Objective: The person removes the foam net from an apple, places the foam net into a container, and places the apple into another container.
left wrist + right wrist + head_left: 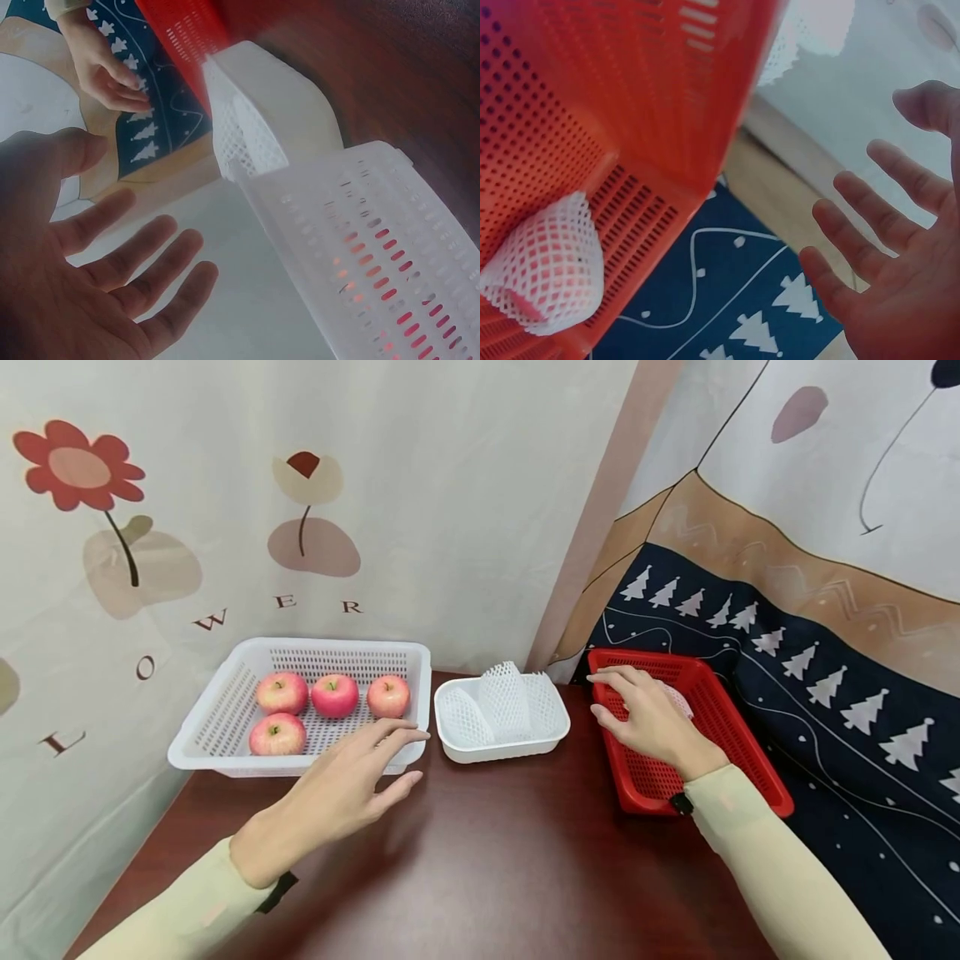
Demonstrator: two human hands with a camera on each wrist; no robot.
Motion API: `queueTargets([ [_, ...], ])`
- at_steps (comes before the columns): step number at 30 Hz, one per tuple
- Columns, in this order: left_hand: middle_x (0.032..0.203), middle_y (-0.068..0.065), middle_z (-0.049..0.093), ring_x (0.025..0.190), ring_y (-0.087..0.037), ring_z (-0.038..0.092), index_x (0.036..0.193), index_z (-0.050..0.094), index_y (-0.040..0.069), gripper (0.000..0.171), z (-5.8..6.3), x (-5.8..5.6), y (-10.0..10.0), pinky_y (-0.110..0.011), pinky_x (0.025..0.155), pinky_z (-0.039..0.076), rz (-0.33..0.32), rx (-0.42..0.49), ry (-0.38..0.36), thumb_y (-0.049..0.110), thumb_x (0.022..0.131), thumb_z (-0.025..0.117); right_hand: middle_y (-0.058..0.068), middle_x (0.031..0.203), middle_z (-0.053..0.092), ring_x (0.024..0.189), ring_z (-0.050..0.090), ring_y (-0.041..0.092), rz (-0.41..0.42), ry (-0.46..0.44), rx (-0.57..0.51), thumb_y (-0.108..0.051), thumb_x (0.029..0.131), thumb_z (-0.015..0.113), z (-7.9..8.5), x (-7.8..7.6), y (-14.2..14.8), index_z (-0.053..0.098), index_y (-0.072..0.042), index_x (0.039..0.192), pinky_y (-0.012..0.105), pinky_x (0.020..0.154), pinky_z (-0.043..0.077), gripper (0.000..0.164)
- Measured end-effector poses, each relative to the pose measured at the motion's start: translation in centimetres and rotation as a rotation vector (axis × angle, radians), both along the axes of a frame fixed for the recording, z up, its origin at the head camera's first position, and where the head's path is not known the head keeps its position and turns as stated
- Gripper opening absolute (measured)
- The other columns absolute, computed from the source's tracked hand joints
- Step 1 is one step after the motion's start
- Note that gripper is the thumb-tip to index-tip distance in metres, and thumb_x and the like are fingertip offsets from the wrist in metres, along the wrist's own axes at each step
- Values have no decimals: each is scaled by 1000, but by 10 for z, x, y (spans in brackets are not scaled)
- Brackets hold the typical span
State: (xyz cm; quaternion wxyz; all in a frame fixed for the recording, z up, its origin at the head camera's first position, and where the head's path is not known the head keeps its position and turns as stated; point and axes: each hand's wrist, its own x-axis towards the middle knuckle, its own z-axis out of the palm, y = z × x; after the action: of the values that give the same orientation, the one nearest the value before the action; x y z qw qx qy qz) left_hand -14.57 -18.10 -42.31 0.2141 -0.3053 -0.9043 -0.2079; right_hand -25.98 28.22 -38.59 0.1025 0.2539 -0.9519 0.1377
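My left hand (341, 781) hovers over the near right edge of a white basket (217, 727), fingers spread and holding nothing. Several red apples, one of them (335, 696) near the middle, lie inside that basket. My right hand (648, 714) is held above a red basket (742, 760), its fingers loosely extended with nothing in them. An apple in a white foam net (551, 266) lies in the red basket; in the head view the right hand partly covers it. Between the two baskets stands a small white tray (502, 750) holding several white foam nets (506, 702).
All the containers stand on a dark reddish-brown table (480, 877). A pale curtain (450, 510) with printed flowers hangs close behind them. At the right, a dark blue cloth (840, 752) with white trees borders the red basket.
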Motion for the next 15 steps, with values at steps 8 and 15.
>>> queueTargets([
  [8,143,-6,74,116,-29,80,144,75,16,48,-2,-1,5,-54,99,67,-25,-35,3,31,101,91,21,170,60,153,57,50,-84,-80,45,-26,112,74,0,-11,16,66,-15,161,80,125,47,51],
  [15,148,-10,73,122,-32,79,149,73,17,53,-2,1,6,-57,102,66,-33,-60,-9,33,102,90,24,175,54,159,51,54,-125,-150,68,-29,113,72,1,-18,27,64,-14,164,82,129,43,54],
])
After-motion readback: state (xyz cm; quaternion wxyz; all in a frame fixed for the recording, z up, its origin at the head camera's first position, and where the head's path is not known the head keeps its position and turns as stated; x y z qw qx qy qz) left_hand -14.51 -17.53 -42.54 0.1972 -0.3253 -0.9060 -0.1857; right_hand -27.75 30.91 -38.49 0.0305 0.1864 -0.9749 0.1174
